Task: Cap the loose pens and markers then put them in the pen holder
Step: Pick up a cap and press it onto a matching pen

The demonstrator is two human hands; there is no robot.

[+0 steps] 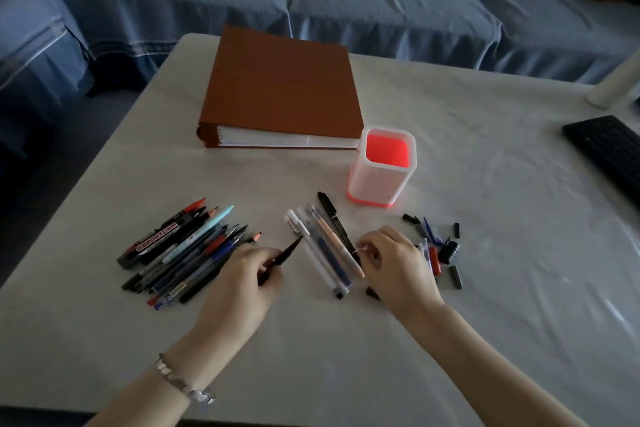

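White table [450, 288] bearing loose pens [187, 253] fronts a blue sofa [381, 10].

Pen holder [375, 184] mouth seemingly unobstructed, binder [284, 90] close behind

Blue sofa [346, 3] behind white table [450, 288]

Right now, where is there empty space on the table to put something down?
Bare cloth lies between the loose caps and the keyboard, between the binder and the pen pile, and along the near table edge. It is crowded around the left hand with its black pen, the right hand and the row of pens between them.
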